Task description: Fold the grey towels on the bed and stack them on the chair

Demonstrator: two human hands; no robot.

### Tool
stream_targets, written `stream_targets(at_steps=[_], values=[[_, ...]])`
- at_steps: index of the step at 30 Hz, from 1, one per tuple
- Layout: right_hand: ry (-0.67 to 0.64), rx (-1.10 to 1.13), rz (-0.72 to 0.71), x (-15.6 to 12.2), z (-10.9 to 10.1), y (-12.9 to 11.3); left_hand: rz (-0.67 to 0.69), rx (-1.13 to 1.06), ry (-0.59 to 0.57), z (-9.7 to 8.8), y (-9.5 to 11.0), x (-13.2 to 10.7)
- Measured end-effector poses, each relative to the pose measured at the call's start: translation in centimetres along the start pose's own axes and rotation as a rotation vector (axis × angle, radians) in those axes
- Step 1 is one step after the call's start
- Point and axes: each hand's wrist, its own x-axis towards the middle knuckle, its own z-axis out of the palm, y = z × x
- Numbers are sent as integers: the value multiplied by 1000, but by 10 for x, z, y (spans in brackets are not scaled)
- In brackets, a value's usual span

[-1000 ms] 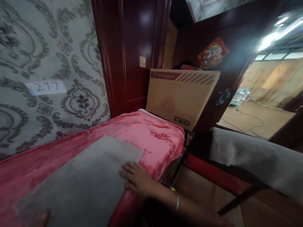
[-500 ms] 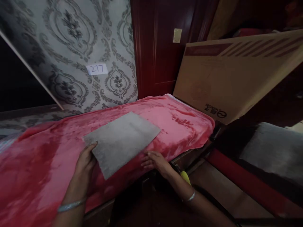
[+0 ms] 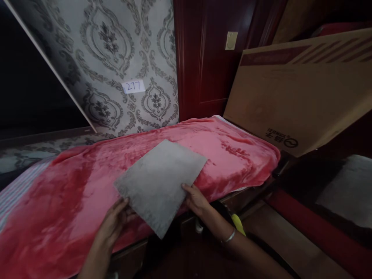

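A stiff, flat grey rectangular sheet is turned at an angle above the pink and red plush blanket, one corner pointing toward me. I cannot make out its material. At its left edge, my left hand pinches it with the thumb near the top face and the fingers below. My right hand grips the right edge, thumb on top and fingers partly hidden underneath. Whether the sheet's far edge rests on the blanket I cannot tell.
A large cardboard box leans at the back right. Another grey sheet lies at the far right. Patterned wallpaper holds a paper label reading 277. A dark screen stands left, a dark red door behind.
The sheet has rotated, its near corner swinging right and toward me. My right hand, earlier apart from it, has taken hold of its right edge. The camera view has shifted left.
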Motion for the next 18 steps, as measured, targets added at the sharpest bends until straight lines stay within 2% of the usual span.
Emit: stream_targets(at_steps=[4, 8, 10, 12, 15, 17, 18], values=[[33, 1, 9, -1, 1, -1, 36, 1, 19, -14, 12, 5], [43, 1, 19, -2, 1, -1, 29, -44, 20, -17, 15, 6], [49, 8, 29, -2, 1, -1, 90, 18, 65, -20, 14, 9], [58, 16, 28, -3, 1, 0, 260, 178, 174, -24, 15, 15], [69, 24, 11, -3, 1, 0, 589, 584, 361, -31, 26, 36], [69, 28, 6, -3, 1, 0, 739, 853, 367, -30, 41, 57], [68, 29, 3, -3, 1, 0, 786, 958, 330, -26, 50, 69]])
